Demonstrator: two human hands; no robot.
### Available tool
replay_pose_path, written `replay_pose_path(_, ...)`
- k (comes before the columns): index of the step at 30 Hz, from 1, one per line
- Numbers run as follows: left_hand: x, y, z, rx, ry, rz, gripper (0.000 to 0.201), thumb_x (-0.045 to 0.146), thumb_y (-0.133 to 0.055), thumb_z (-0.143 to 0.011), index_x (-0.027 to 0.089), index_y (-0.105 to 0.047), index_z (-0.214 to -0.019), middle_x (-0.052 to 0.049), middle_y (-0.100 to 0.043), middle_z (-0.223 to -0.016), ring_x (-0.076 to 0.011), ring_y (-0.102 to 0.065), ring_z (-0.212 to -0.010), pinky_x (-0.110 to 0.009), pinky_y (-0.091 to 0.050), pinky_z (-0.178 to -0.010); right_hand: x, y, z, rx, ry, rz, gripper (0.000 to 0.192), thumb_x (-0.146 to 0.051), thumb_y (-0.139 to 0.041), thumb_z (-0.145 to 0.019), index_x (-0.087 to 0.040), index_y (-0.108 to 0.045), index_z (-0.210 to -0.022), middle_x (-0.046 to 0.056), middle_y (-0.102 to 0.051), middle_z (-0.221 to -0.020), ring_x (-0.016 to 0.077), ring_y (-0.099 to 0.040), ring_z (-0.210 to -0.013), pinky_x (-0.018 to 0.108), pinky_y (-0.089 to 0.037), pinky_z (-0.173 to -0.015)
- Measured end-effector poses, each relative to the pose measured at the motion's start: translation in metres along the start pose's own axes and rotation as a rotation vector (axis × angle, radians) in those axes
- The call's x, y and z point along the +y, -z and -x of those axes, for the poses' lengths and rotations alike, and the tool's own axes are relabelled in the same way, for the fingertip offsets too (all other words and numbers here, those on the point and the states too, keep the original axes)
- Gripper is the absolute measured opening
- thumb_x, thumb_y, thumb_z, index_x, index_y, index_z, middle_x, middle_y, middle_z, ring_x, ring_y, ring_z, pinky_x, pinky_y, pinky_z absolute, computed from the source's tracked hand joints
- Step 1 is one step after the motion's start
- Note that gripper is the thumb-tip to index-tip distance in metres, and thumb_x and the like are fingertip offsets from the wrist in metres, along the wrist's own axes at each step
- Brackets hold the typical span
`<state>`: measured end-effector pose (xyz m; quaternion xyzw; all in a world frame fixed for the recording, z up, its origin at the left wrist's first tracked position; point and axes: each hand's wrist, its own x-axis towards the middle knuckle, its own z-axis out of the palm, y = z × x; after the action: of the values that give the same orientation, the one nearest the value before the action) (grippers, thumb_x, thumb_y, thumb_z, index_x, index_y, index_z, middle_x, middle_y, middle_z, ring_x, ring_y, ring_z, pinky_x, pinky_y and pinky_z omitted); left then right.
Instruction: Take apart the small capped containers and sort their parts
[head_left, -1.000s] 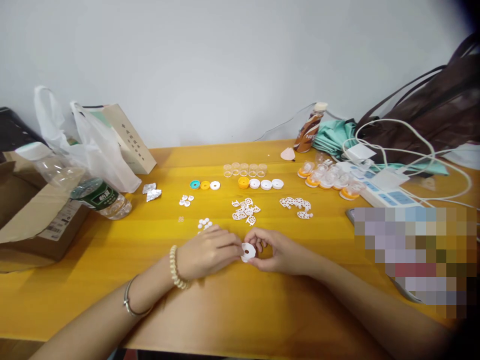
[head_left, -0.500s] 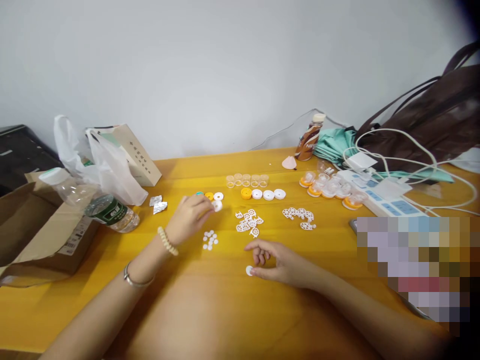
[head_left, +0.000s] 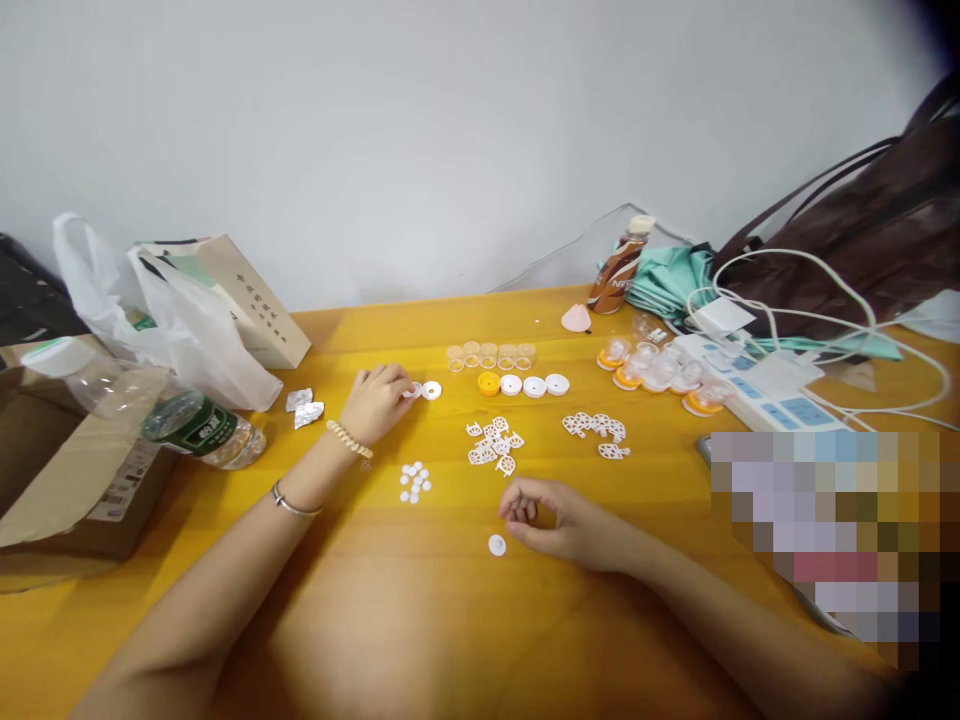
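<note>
Left hand [head_left: 381,398] and right hand [head_left: 564,522], both bare, forearms uncovered with no sleeve in view. Just behind the left hand, at the wrist, a cream coiled band [head_left: 349,440] of rounded beadlike loops. Further back along the same forearm, a thin silver bangle [head_left: 292,503]. The right wrist carries nothing; no rings are discernible on either hand.

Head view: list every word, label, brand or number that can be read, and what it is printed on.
"NES", the start of a cut-off brand name, on the brown drink bottle.
Green label on the lying water bottle: white characters, too blurred to read.
Paper bag: a line of small print, too small to read.
Sticker on the cardboard box: unreadable.
Power strip: no readable marking.
</note>
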<state>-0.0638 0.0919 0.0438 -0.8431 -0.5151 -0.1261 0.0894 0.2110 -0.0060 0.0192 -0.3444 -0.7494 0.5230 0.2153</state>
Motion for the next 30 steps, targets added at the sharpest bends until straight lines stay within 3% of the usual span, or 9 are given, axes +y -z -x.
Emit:
replay_pose_path(4, 0.046, 0.018, 0.029, 0.056, -0.167, 0.217, 0.031, 0.028, -0.049, -0.088, 0.017, -0.052, -0.118, -0.010, -0.058, -0.108, -0.0210, -0.053, -0.098, -0.035, -0.041, -0.082, -0.006, 0.004, 0.004, 0.065, 0.112, -0.017, 0.017, -0.029, -0.049, -0.086, -0.016, -0.056, -0.077, 0.001, -0.056, -0.069, 0.0108, -0.050, -0.063, 0.024, -0.043, -0.060)
replay_pose_path(7, 0.090, 0.025, 0.058, -0.059, -0.343, 0.358, 0.032, 0.029, -0.046, -0.090, 0.017, -0.050, -0.120, -0.008, -0.059, -0.106, -0.0195, -0.055, -0.092, -0.035, -0.045, -0.080, -0.013, 0.017, 0.007, 0.208, 0.201, 0.058, 0.017, -0.028, -0.048, -0.087, -0.018, -0.055, -0.075, 0.001, -0.057, -0.069, 0.0116, -0.053, -0.064, 0.024, -0.044, -0.062)
replay_pose_path(12, 0.122, 0.005, 0.086, -0.107, -0.470, 0.412, 0.023, 0.026, -0.045, -0.091, 0.016, -0.056, -0.109, -0.006, -0.060, -0.091, -0.0171, -0.055, -0.079, -0.031, -0.050, -0.071, -0.013, 0.074, 0.017, 0.683, 0.120, 0.526, 0.013, -0.029, -0.050, -0.085, -0.019, -0.057, -0.085, 0.005, -0.062, -0.079, 0.0167, -0.057, -0.072, 0.028, -0.044, -0.069)
replay_pose_path(14, 0.123, -0.004, 0.089, -0.062, -0.462, 0.438, 0.020, 0.020, -0.043, -0.091, 0.016, -0.057, -0.105, -0.006, -0.060, -0.087, -0.0156, -0.055, -0.077, -0.028, -0.050, -0.068, -0.004, 0.103, 0.026, 0.923, -0.010, 0.821, 0.019, -0.031, -0.049, -0.085, -0.016, -0.059, -0.093, 0.010, -0.064, -0.089, 0.0217, -0.057, -0.082, 0.033, -0.042, -0.077)
replay_pose_path(17, 0.123, -0.009, 0.090, -0.002, -0.458, 0.479, 0.018, 0.017, -0.043, -0.091, 0.016, -0.057, -0.100, -0.005, -0.060, -0.083, -0.0140, -0.055, -0.074, -0.025, -0.049, -0.065, 0.019, 0.139, 0.043, 1.039, -0.357, 1.205, 0.039, -0.034, -0.047, -0.085, -0.005, -0.054, -0.110, 0.023, -0.060, -0.104, 0.0326, -0.053, -0.101, 0.039, -0.036, -0.086)
replay_pose_path(22, 0.121, -0.004, 0.089, 0.105, -0.466, 0.441, 0.017, 0.011, -0.045, -0.088, 0.018, -0.059, -0.096, -0.003, -0.064, -0.079, -0.0145, -0.055, -0.065, -0.028, -0.045, -0.060, 0.053, 0.160, 0.058, 0.857, -0.741, 1.247, 0.056, -0.042, -0.037, -0.088, 0.000, -0.041, -0.124, 0.026, -0.057, -0.113, 0.0357, -0.053, -0.103, 0.037, -0.038, -0.081)
replay_pose_path(26, 0.091, 0.005, 0.072, 0.181, -0.369, 0.393, 0.018, 0.014, -0.044, -0.090, 0.017, -0.060, -0.096, -0.005, -0.066, -0.085, -0.0155, -0.058, -0.071, -0.029, -0.045, -0.063, 0.057, 0.161, 0.056, 0.789, -0.825, 1.199, 0.048, -0.042, -0.032, -0.089, -0.011, -0.042, -0.123, 0.020, -0.059, -0.113, 0.0340, -0.057, -0.098, 0.036, -0.040, -0.072)
replay_pose_path(28, 0.067, 0.012, 0.060, 0.158, -0.269, 0.362, 0.016, 0.017, -0.045, -0.090, 0.017, -0.061, -0.091, -0.006, -0.066, -0.086, -0.0159, -0.060, -0.076, -0.028, -0.047, -0.068, 0.055, 0.161, 0.054, 0.798, -0.818, 1.196, 0.042, -0.038, -0.035, -0.088, -0.014, -0.044, -0.122, 0.018, -0.059, -0.115, 0.0322, -0.059, -0.097, 0.035, -0.041, -0.073)
replay_pose_path(30, 0.043, 0.019, 0.050, 0.006, -0.149, 0.334, 0.014, 0.016, -0.049, -0.087, 0.016, -0.063, -0.087, -0.005, -0.066, -0.085, -0.0140, -0.061, -0.075, -0.025, -0.047, -0.069, 0.053, 0.161, 0.054, 0.823, -0.814, 1.173, 0.038, -0.035, -0.038, -0.087, -0.016, -0.045, -0.119, 0.015, -0.061, -0.113, 0.0303, -0.060, -0.095, 0.034, -0.042, -0.072)
